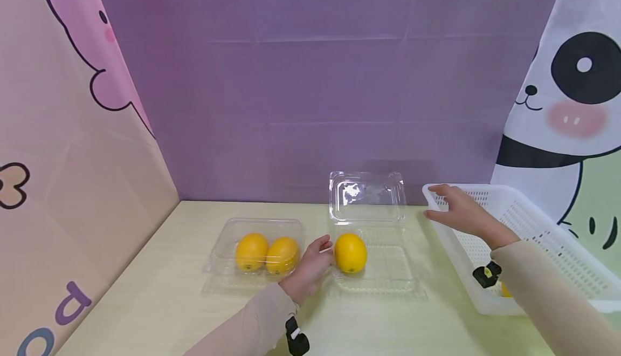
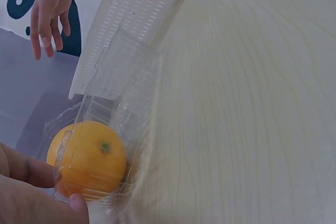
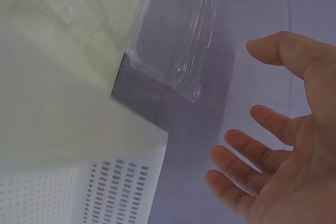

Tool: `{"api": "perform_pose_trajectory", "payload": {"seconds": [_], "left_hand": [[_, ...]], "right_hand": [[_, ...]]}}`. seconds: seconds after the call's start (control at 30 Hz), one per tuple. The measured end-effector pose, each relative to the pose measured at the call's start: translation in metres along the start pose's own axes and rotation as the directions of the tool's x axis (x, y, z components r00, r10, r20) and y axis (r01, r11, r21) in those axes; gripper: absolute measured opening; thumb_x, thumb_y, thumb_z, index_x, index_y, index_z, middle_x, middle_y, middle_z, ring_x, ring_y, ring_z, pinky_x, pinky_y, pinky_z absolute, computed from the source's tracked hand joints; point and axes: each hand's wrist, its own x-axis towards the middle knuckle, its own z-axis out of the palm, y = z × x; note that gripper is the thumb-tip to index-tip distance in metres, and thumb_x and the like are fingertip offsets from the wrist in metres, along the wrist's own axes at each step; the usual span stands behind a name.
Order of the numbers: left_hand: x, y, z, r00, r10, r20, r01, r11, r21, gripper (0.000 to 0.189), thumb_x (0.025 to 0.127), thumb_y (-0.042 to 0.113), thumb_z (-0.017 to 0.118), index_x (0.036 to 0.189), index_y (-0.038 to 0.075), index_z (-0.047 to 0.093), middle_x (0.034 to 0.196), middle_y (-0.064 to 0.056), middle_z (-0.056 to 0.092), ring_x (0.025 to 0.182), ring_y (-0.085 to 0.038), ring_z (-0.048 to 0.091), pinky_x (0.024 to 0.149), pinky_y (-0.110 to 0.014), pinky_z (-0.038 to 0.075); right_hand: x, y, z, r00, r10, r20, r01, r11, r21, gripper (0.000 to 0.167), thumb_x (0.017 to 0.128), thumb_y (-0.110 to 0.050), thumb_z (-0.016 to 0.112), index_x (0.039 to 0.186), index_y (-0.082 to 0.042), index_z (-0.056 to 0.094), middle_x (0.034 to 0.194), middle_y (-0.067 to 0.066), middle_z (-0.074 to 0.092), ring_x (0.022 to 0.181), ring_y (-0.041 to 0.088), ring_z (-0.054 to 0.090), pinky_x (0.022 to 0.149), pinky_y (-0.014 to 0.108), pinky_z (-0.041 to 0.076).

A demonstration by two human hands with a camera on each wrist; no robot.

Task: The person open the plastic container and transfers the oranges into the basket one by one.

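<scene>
Only from left wrist: green stem scar [image 2: 105, 147] on smooth, round orange [image 2: 86, 158] inside open clear plastic box [image 1: 388, 269]. Only from head: two oranges [image 1: 252, 252] in closed clear box [image 1: 267, 226]. Pinching open box's edge with left hand [image 1: 311, 268]; grasping nothing with spread right hand [image 1: 461, 214], near slotted white basket [image 1: 526, 218].

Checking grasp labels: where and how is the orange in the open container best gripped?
Probably by opposite sides, from above: the orange is round and uncovered, the lid stands open behind it, and the left hand is at its left.
</scene>
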Motion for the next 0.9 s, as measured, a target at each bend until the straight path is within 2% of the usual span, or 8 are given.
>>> {"api": "perform_pose_trajectory", "payload": {"seconds": [0.13, 0.37, 0.67, 0.9], "left_hand": [[0.001, 0.000, 0.001, 1.000, -0.004, -0.005, 0.004, 1.000, 0.012, 0.071, 0.083, -0.013, 0.054, 0.150, -0.008, 0.032, 0.145, -0.023, 0.040, 0.133, -0.042, 0.042, 0.112, -0.050, 0.036], [0.002, -0.002, 0.001, 1.000, 0.001, 0.011, -0.001, 1.000, 0.006, 0.071, 0.084, -0.012, 0.053, 0.151, -0.007, 0.032, 0.146, -0.023, 0.039, 0.133, -0.041, 0.041, 0.112, -0.050, 0.036], [0.000, -0.001, 0.001, 1.000, 0.014, 0.017, -0.014, 1.000, -0.006, 0.072, 0.083, -0.013, 0.053, 0.151, -0.008, 0.030, 0.146, -0.024, 0.038, 0.134, -0.042, 0.041, 0.111, -0.050, 0.037], [0.000, -0.002, 0.000, 1.000, 0.005, 0.014, -0.005, 1.000, 0.007, 0.071, 0.084, -0.012, 0.054, 0.151, -0.007, 0.031, 0.146, -0.023, 0.039, 0.133, -0.042, 0.041, 0.112, -0.050, 0.036]], "right_hand": [[0.001, -0.008, 0.004, 0.999, -0.038, -0.008, 0.038, 0.999, 0.014, 0.064, 0.091, -0.021, 0.071, 0.138, 0.015, 0.045, 0.135, 0.036, 0.049, 0.121, 0.053, 0.048, 0.099, 0.064, 0.041], [0.000, -0.019, 0.015, 1.000, -0.017, 0.021, 0.016, 0.999, 0.052, 0.064, 0.093, -0.024, 0.070, 0.140, 0.012, 0.045, 0.141, 0.033, 0.046, 0.125, 0.050, 0.046, 0.100, 0.064, 0.041], [0.005, -0.028, 0.028, 0.999, -0.021, 0.045, 0.017, 0.996, 0.088, 0.066, 0.093, -0.025, 0.071, 0.141, 0.012, 0.045, 0.140, 0.031, 0.047, 0.126, 0.051, 0.045, 0.101, 0.064, 0.040], [0.008, -0.033, 0.038, 0.998, -0.056, 0.039, 0.052, 0.992, 0.111, 0.065, 0.092, -0.024, 0.072, 0.140, 0.012, 0.045, 0.138, 0.032, 0.049, 0.122, 0.053, 0.048, 0.100, 0.063, 0.042]]}}
